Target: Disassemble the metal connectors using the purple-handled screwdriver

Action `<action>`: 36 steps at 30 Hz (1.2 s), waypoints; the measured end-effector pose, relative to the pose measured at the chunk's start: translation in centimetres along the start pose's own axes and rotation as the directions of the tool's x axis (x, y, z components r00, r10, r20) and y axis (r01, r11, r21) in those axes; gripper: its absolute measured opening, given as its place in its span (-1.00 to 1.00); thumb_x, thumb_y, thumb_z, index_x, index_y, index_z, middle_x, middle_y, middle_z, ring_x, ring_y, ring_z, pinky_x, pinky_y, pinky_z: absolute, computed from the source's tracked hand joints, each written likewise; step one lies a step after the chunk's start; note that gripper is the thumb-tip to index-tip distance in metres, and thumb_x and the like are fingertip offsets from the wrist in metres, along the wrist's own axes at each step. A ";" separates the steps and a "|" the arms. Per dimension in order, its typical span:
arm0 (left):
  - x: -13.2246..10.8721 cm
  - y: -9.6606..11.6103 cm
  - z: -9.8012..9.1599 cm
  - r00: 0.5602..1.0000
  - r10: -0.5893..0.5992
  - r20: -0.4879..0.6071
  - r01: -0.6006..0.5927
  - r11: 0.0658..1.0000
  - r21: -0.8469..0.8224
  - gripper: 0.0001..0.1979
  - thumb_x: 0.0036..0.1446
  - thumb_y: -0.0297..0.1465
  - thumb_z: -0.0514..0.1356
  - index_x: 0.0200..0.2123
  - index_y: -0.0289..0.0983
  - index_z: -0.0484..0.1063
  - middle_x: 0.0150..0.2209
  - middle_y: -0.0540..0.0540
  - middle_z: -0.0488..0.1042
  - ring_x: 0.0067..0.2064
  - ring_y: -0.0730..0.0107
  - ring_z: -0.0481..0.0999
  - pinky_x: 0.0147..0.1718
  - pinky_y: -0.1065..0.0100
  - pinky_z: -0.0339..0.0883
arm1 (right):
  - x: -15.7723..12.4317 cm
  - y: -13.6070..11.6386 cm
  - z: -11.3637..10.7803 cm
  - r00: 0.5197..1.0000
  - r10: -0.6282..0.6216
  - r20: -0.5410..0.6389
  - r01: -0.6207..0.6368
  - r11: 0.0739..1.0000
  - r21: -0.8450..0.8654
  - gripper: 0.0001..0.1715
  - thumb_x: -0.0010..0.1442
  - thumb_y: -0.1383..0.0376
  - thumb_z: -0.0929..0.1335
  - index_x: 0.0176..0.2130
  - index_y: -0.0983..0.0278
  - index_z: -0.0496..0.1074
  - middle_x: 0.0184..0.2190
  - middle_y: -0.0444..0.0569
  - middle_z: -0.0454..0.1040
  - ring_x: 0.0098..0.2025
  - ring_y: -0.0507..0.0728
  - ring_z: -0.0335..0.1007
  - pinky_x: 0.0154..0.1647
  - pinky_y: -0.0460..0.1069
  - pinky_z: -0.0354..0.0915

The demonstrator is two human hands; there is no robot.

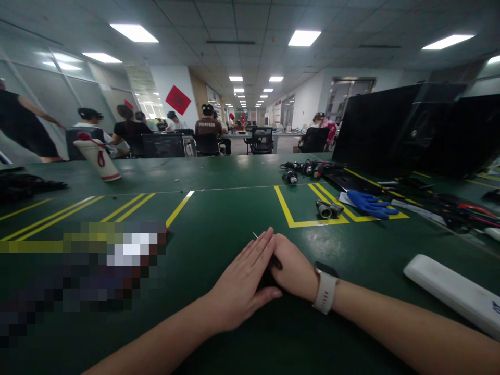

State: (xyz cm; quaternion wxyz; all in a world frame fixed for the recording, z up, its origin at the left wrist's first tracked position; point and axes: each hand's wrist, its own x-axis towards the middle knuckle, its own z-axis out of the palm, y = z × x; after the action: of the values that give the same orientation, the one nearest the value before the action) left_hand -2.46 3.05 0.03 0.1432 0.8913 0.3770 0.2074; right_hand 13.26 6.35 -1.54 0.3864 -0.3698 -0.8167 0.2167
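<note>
My left hand (242, 286) is stretched out with its fingers straight and side by side, leaning against my right hand above the green table (203, 349). My right hand (296, 266) is bent at the wrist, its fingers curled and mostly hidden behind the left. Between the two hands shows a small dark piece (276, 262), largely covered. A thin pale tip (255, 235) pokes out past the left fingers; whether it belongs to the dark piece I cannot tell. A watch with a light strap (325, 292) is on my right wrist.
A white bar-shaped case (453, 289) lies at right. Beyond are a blue glove (369, 203), metal connectors (325, 209), cables (449, 200) and black monitors (394, 125). A white cup-like container (99, 159) leans at far left; a pixelated patch covers the near left. People sit farther back.
</note>
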 end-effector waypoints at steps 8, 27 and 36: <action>0.1 -0.3 0.4 0.997 -0.083 -0.003 0.083 0.997 -0.005 -0.13 -0.05 -0.36 0.27 0.25 -0.09 -0.15 0.31 -0.19 -0.11 0.27 0.10 0.02 0.15 -0.01 0.06 | -0.2 -2.9 1.5 0.803 0.560 0.205 -0.447 0.338 0.828 -0.85 -0.03 0.45 0.26 -0.36 0.27 0.27 -0.47 -0.14 0.37 -0.39 0.06 0.36 -0.38 -0.03 0.29; 0.1 -4.1 -1.3 0.898 -0.340 -0.278 0.293 0.935 -0.198 -0.85 -0.01 -0.34 0.21 -0.42 -0.26 0.29 -0.46 0.04 0.36 -0.43 0.41 0.37 -0.46 0.40 0.26 | -0.2 -1.8 -1.7 0.867 0.439 0.237 -0.342 0.178 0.923 -0.64 0.13 0.14 0.28 -0.55 0.32 0.35 -0.60 -0.12 0.32 -0.55 -0.01 0.15 -0.49 -0.06 0.09; 0.0 -4.3 -0.7 0.931 -0.245 -0.270 0.218 0.968 -0.126 -0.87 0.00 -0.36 0.19 -0.51 -0.28 0.31 -0.53 0.05 0.37 -0.47 0.45 0.36 -0.46 0.43 0.18 | -1.6 -3.2 -1.6 0.973 0.210 0.093 -0.227 0.819 0.527 -0.79 0.21 0.30 0.22 -0.41 0.28 0.36 -0.49 -0.12 0.36 -0.45 0.03 0.22 -0.43 -0.06 0.13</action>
State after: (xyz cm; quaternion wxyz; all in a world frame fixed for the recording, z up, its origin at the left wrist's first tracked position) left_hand -5.39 6.03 -1.16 0.1529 0.7938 0.4859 0.3322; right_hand 13.85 3.20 0.69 0.4339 -0.3354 -0.6821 0.4837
